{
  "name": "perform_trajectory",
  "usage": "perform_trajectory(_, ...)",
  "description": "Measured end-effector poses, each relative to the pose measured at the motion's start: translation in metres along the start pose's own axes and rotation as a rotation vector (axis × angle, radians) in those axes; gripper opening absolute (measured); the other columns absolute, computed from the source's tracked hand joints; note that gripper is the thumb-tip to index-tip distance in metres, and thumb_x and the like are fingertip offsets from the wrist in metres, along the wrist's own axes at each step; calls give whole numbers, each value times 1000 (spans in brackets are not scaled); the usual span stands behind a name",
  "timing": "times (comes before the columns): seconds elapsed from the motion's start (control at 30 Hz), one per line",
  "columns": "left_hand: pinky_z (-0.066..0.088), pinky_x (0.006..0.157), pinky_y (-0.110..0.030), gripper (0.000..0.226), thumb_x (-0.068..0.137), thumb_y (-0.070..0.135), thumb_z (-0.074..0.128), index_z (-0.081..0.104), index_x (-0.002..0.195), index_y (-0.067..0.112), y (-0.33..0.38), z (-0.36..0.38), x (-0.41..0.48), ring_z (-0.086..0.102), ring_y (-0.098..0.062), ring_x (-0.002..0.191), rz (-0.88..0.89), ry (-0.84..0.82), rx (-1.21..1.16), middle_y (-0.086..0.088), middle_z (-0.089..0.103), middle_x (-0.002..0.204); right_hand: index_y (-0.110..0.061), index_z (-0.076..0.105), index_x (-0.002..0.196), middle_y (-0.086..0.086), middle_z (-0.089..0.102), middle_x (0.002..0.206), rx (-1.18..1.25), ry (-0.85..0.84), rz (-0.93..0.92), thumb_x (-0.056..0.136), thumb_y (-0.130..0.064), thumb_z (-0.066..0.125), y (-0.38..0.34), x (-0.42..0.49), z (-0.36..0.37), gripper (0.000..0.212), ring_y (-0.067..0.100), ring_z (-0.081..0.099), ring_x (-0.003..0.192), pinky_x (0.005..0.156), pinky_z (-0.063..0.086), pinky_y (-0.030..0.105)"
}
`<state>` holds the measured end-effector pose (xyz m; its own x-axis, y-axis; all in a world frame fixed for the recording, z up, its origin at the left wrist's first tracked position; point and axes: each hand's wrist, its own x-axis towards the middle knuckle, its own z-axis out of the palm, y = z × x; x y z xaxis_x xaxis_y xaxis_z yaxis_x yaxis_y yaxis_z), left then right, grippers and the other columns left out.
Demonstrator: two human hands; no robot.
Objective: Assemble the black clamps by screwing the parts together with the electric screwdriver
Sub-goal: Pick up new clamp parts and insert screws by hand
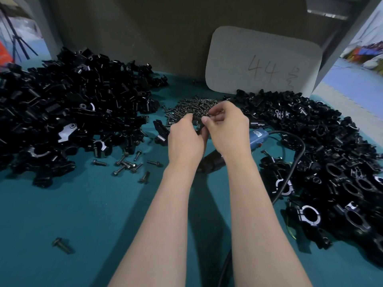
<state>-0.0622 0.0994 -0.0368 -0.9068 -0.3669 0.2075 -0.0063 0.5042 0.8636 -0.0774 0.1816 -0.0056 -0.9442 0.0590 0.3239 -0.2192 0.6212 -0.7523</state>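
Clamp parts, black: heap, tabletop left edge. Assembled clamps: heap, right edge. Screws: pile, rear centre. Electric screwdriver, blue: lying centre-right.

Table surface: uniform teal, no pattern.
Clamp-part pile at 9 o'clock: gloss black, with a few pale silver faces.
Clamp pile at 3 to 4 o'clock: black, with bright silver inside several bores.
Screw heap at 12 o'clock: dark grey with metallic glints.
Loose bolt at 7 o'clock: the same dark grey.
Clamp part gripped by the left hand: black.
Screw pinched by the right hand: dark (too small to grade further).
Electric screwdriver: blue body, red switch, black cable.
Card at 1 o'clock: plain light grey, with "44" handwritten in reddish brown.
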Motion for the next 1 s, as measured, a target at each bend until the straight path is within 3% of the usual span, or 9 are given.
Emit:
perform_trajectory(0.1,48,73,-36,39,91,33,60,58,119,6,-1,-3,2,62,-33,98,-70,-33,-77,-9,66,104,-23,63,84,-14,61,78,-17,-76,-42,88,-19,66,1,0,-2,6,4,60,78,74,47,18)
perform_trajectory(0.23,41,56,-23,17,91,29,62,62,92,12,-3,-4,3,59,-16,74,-71,-38,-147,-1,66,86,-22,59,92,-16,57,79,42,-92,-13,90,-14,62,4,0,1,9,-2,54,72,77,49,20)
perform_trajectory(0.4,30,46,-17,23,91,29,61,51,73,20,-1,-3,5,46,-5,56,-80,-22,-143,7,56,70,-17,63,95,-10,56,81,-57,-70,-59,95,-23,56,6,1,1,9,3,50,72,71,36,18)
perform_trajectory(0.5,33,47,-19,23,93,34,59,58,91,10,2,-4,3,49,-15,61,-44,8,-83,2,57,75,-10,62,102,2,54,96,-160,-79,-94,99,-30,47,4,1,4,24,15,46,84,66,26,18)
perform_trajectory(0.6,41,59,-30,39,94,37,58,57,119,7,5,-4,1,60,-29,78,-9,3,-16,-5,61,95,-12,58,91,2,55,90,-175,-52,-88,100,-31,46,5,1,4,24,17,46,82,62,23,21)
perform_trajectory(0.67,39,56,-29,37,94,36,58,57,117,8,5,-2,-1,55,-23,71,0,-1,-12,-3,60,96,-13,57,84,-1,55,75,-153,-46,-65,99,-32,48,6,2,3,25,16,48,74,58,24,23)
perform_trajectory(0.77,41,67,-29,35,92,32,62,59,117,7,3,-2,-1,50,-17,79,-51,9,-57,9,54,88,-16,60,77,-10,51,61,-98,-100,-18,97,-33,53,8,3,-1,26,6,46,60,51,33,19)
perform_trajectory(0.83,49,71,-35,25,91,29,62,62,104,8,1,-3,0,60,-22,83,-65,-15,-83,5,63,84,-19,62,78,-9,56,64,-51,-143,15,94,-29,58,8,3,-3,19,5,52,62,51,35,7)
perform_trajectory(1.0,46,60,-33,20,92,28,60,56,88,9,1,-3,1,57,-23,70,-52,-19,-63,-4,65,82,-19,59,87,-11,56,75,-77,-132,1,93,-24,59,7,2,-3,7,9,53,77,64,36,18)
